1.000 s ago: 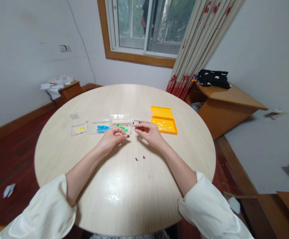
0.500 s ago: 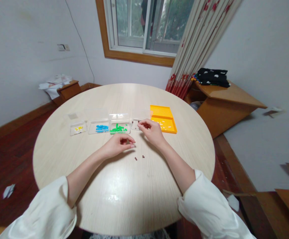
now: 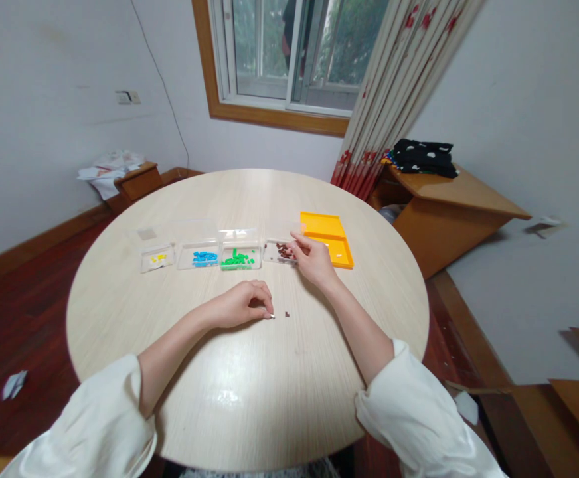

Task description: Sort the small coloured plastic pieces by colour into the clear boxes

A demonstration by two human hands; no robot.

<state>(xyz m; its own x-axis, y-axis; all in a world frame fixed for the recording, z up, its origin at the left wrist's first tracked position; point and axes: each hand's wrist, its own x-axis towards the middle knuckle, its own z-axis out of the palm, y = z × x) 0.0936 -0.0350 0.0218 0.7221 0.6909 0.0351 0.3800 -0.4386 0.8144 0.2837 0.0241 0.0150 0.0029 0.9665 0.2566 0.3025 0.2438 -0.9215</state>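
Note:
My left hand [image 3: 246, 305] pinches a small white piece [image 3: 272, 317] between thumb and fingertips, low over the tabletop. Just right of it lies a tiny dark-brown piece [image 3: 287, 315]. My right hand [image 3: 313, 261] is at the right end of a clear box holding several small brown pieces [image 3: 284, 251]. Its fingers are curled toward the thumb, and anything between them is too small to make out. Beside that hand stands an open yellow case [image 3: 348, 257] with small white pieces in it.
Clear open boxes line up leftward, holding green pieces [image 3: 238, 259], blue pieces [image 3: 204, 257] and yellow pieces [image 3: 159, 257]. All stand on a round pale wooden table [image 3: 230, 425]. A cabinet [image 3: 449, 212] with folded dark cloth is at the right.
My left hand has come down and nearer, bringing the white piece to where a brown piece lay, which is now hidden. My right hand has shifted right, uncovering brown pieces in the box.

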